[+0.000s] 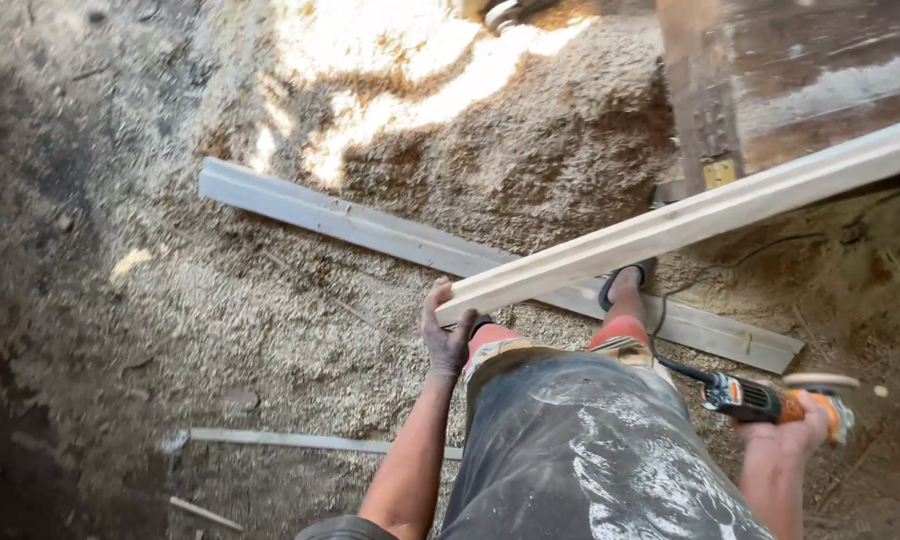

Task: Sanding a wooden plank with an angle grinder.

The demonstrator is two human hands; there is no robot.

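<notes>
Two long boards show on the sawdust-covered ground, along with one power tool and one thin metal strip. The pale wooden board [690,220] runs from the middle of the frame up to the right edge, its near end gripped by the left hand [445,335], whose fingers curl over the end from the left. The second, greyer board [370,228] lies flat on the sawdust [270,330], stretching from the upper left down to the lower right and passing beneath the pale board just beside that hand. The right hand [785,435], at the lower right, is clenched around an orange and black grinder [770,400], well apart from the pale board's held end. The thin metal strip [300,440] lies at the lower left, below the left forearm. Both feet stand near the crossing of the two boards.
</notes>
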